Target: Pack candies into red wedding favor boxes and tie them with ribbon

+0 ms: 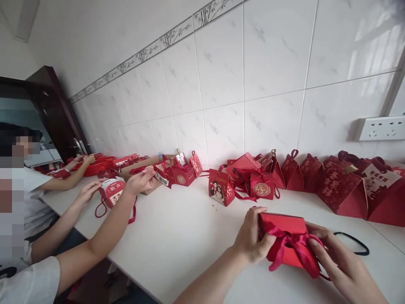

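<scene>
Between my two hands is a red gift box (283,221) with a dark pink ribbon bow (289,240) tied across it. My left hand (253,236) grips the box's left side, its thumb near the bow's loop. On the right side my right hand (338,249) holds the box, with fingers on the ribbon's right loop. A thin dark cord loop (356,242) lies on the table just behind my right hand. The underside of the box is hidden.
A white table (177,240) runs along a tiled wall. Beyond my hands stand a couple-print box (220,188), a gold-emblem box (262,185) and several larger red boxes (343,185). At left, a co-worker's hands (142,181) handle a red-and-white box (112,190). Another person sits farther off.
</scene>
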A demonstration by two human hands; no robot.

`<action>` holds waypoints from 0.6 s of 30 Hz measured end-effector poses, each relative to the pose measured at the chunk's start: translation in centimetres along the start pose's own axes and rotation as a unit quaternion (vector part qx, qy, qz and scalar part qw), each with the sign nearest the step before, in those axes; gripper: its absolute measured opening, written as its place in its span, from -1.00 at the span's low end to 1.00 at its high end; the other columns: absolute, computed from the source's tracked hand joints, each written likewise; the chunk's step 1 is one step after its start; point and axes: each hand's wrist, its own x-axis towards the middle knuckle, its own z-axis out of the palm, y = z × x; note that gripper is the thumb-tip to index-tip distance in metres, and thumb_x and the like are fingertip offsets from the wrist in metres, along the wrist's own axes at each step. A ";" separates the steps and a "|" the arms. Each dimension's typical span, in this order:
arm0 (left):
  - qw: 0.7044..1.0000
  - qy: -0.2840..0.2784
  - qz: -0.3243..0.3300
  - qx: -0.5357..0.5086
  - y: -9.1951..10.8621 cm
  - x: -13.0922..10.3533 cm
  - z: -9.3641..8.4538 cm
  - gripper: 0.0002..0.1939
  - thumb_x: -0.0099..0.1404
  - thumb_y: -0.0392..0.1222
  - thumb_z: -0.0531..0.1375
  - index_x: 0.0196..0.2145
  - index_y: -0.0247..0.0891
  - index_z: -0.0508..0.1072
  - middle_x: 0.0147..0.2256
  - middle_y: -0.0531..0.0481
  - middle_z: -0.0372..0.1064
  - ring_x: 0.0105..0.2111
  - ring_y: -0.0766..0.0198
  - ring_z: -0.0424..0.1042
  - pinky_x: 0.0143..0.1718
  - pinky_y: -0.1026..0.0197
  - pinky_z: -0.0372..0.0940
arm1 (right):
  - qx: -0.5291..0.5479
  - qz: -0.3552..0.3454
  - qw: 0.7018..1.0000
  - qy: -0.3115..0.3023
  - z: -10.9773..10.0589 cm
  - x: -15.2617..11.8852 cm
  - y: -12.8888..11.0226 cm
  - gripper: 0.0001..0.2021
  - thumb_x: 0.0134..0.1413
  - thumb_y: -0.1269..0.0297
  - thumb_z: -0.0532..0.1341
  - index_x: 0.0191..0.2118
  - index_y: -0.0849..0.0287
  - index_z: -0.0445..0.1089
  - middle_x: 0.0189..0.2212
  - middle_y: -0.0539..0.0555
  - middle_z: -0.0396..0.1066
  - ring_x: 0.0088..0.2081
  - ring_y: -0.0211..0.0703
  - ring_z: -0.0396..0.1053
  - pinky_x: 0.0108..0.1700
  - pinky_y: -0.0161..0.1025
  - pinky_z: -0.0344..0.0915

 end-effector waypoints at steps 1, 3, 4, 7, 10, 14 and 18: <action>1.000 0.009 0.010 0.011 0.1 0.0 -0.1 -0.47 0.21 -0.03 0.10 0.09 -0.24 0.13 0.02 -0.25 0.16 0.06 -0.03 0.19 0.10 -0.15 0.14 | 0.001 -0.003 1.000 0.002 0.0 0.1 -0.1 -0.60 -0.01 -0.16 0.11 -0.19 0.01 0.39 -0.11 0.25 0.44 -0.27 0.07 0.49 -0.48 -0.24 0.45; 0.998 0.032 0.029 0.039 0.2 0.1 -0.2 -0.51 0.25 -0.05 0.05 0.11 -0.22 0.16 0.03 -0.22 0.14 0.07 0.01 0.18 0.13 -0.12 0.12 | 0.003 -0.009 1.000 0.003 0.1 0.1 -0.1 -0.61 0.00 -0.15 0.11 -0.21 0.01 0.39 -0.14 0.25 0.46 -0.27 0.07 0.49 -0.49 -0.24 0.45; 0.997 0.041 0.031 0.051 0.3 0.1 -0.2 -0.53 0.27 -0.06 0.04 0.11 -0.20 0.18 0.03 -0.20 0.13 0.08 0.03 0.17 0.14 -0.11 0.11 | 0.005 -0.012 1.000 0.003 0.1 0.2 -0.1 -0.62 0.01 -0.14 0.11 -0.22 0.02 0.39 -0.15 0.25 0.46 -0.28 0.07 0.49 -0.49 -0.24 0.45; 0.994 0.069 0.018 0.085 0.4 0.1 -0.2 -0.58 0.27 -0.09 0.03 0.08 -0.16 0.26 0.00 -0.18 0.12 0.07 0.05 0.17 0.13 -0.08 0.14 | 0.011 -0.015 1.000 -0.002 0.1 0.2 -0.1 -0.61 0.02 -0.15 0.11 -0.27 0.06 0.38 -0.15 0.27 0.45 -0.32 0.03 0.49 -0.48 -0.26 0.46; 0.989 0.101 0.019 0.107 0.4 0.2 -0.1 -0.66 0.28 -0.11 0.01 -0.01 -0.16 0.35 -0.06 -0.16 0.15 0.01 0.07 0.22 0.07 -0.05 0.19 | 0.009 -0.010 1.000 -0.007 0.1 0.2 -0.2 -0.60 0.01 -0.18 0.11 -0.30 0.07 0.37 -0.11 0.25 0.42 -0.33 -0.01 0.49 -0.46 -0.28 0.46; 0.955 0.294 -0.020 0.000 0.9 1.1 -2.5 -0.68 0.29 0.03 -0.02 -0.14 -0.19 0.31 -0.20 -0.11 0.21 -0.21 0.20 0.30 -0.12 0.07 0.27 | -0.008 -0.006 1.000 -0.013 0.2 0.3 -0.3 -0.58 0.02 -0.20 0.07 -0.34 0.07 0.37 -0.11 0.19 0.40 -0.37 -0.08 0.48 -0.48 -0.30 0.45; 0.832 0.512 -0.046 -0.209 2.9 1.9 -9.1 -0.54 0.25 0.24 -0.18 -0.16 -0.15 0.18 -0.29 -0.02 0.17 -0.37 0.29 0.28 -0.33 0.19 0.26 | -0.015 -0.017 1.000 -0.014 0.3 0.3 -0.3 -0.61 0.07 -0.15 0.05 -0.31 0.07 0.38 -0.14 0.15 0.40 -0.33 -0.10 0.46 -0.44 -0.29 0.46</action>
